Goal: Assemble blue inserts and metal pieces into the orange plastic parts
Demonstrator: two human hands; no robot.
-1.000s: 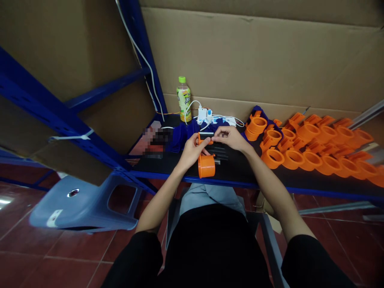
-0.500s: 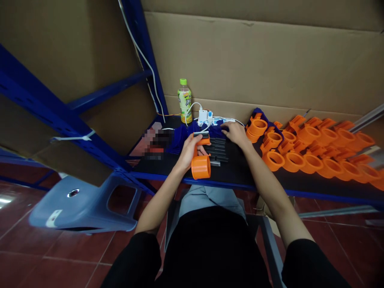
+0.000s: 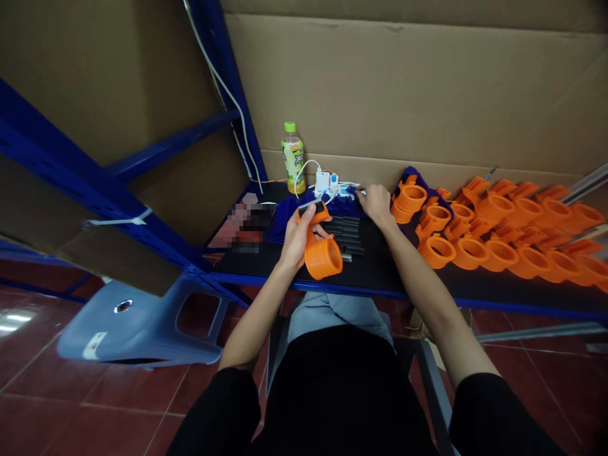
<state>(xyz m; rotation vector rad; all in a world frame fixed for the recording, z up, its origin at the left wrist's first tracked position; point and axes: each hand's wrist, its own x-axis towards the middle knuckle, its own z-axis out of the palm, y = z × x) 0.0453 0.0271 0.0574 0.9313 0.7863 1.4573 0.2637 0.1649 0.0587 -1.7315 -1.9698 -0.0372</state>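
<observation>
The left hand (image 3: 295, 242) gripped the orange holder (image 3: 320, 215), its ring (image 3: 318, 261) toward the body. The right hand (image 3: 377, 205) was near the blue cloth (image 3: 342, 206); whether it pinched anything I couldn't tell. Black strips (image 3: 350, 235) lay crosswise, just right of the left fingers.

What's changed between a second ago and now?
The right hand came off the orange plastic ring-shaped part and moved right and away from the body, beside the dark blue crumpled material; its grip is unclear. The part has turned, so the ring's opening now shows.

Unchanged: left hand holding the part; green-capped plastic bottle standing.
</observation>
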